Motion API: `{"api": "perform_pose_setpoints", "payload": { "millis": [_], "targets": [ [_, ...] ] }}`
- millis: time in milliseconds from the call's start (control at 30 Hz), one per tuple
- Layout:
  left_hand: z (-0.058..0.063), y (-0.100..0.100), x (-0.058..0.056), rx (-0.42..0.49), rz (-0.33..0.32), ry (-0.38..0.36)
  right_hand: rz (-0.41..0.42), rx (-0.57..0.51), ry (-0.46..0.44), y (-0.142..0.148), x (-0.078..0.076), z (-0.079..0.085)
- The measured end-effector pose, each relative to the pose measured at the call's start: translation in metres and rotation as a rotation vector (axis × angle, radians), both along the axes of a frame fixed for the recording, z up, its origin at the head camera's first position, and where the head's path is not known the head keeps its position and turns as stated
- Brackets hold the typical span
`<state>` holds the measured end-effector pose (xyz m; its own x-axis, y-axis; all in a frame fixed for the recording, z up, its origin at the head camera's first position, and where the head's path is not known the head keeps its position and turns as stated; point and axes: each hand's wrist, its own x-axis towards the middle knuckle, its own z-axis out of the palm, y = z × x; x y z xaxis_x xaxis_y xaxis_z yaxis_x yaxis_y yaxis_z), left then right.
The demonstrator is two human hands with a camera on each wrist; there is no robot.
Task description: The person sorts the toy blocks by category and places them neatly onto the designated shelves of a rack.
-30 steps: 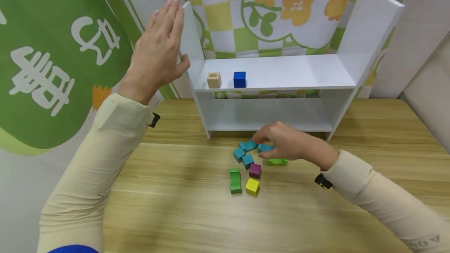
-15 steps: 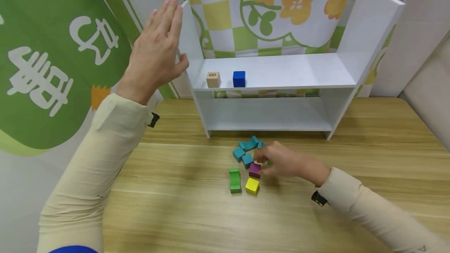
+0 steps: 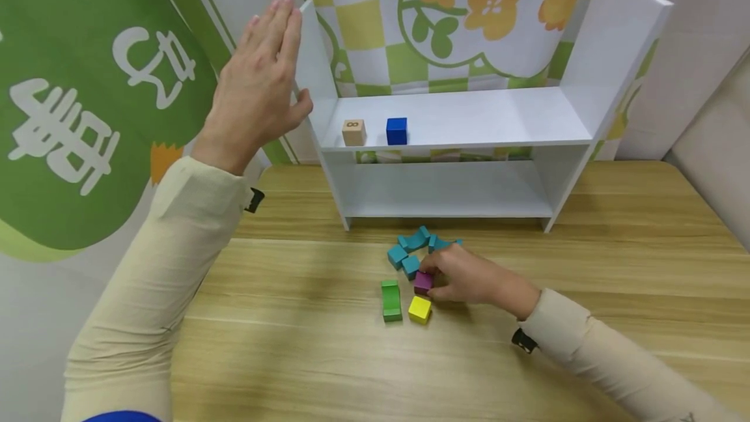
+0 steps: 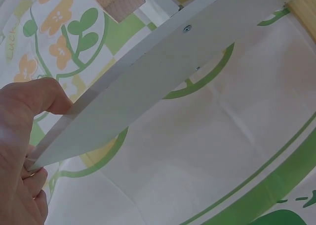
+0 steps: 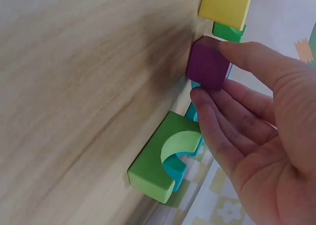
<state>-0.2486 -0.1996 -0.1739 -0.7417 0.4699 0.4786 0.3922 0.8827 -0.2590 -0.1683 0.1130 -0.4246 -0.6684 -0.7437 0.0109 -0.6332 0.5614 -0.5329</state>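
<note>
My right hand (image 3: 469, 275) has its thumb and fingertips at opposite sides of a purple cube (image 5: 210, 62), which sits on the table. A yellow cube (image 3: 419, 310) lies just in front of it, with a green arch-shaped block (image 3: 391, 301) to the left. Behind are two teal cubes (image 3: 397, 256) and teal curved blocks (image 3: 415, 239). A light green arch block (image 5: 165, 158) shows below my fingers in the right wrist view. My left hand (image 3: 254, 80) holds the left side panel (image 4: 148, 76) of a white shelf, thumb at its edge.
The white shelf (image 3: 469, 116) stands at the back of the wooden table (image 3: 281, 344). On its upper board sit a plain wood cube marked 8 (image 3: 354, 133) and a blue cube (image 3: 396, 131). A patterned cloth (image 3: 363, 25) hangs behind.
My right hand has come from over the teal and light green blocks toward me and closed its fingertips on the purple cube. My left hand stays at the shelf panel.
</note>
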Motion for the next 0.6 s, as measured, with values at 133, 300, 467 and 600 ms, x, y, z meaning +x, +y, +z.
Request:
{"api": "perform_pose_setpoints", "payload": {
  "millis": [133,300,467,600],
  "targets": [
    [0.001,-0.001,0.0,-0.001,0.005,-0.001,-0.003,-0.001,0.026,-0.002,0.001,-0.001],
    [0.0,-0.001,0.001,0.006,-0.001,0.0,-0.014,0.0,0.015,-0.004,-0.001,0.0],
    [0.0,-0.001,0.001,0.005,-0.001,-0.006,-0.01,-0.029,-0.044,0.0,-0.004,0.004],
    [0.001,0.0,0.001,0.0,0.002,-0.008,0.02,-0.073,-0.077,0.005,-0.007,0.011]
  ]
}}
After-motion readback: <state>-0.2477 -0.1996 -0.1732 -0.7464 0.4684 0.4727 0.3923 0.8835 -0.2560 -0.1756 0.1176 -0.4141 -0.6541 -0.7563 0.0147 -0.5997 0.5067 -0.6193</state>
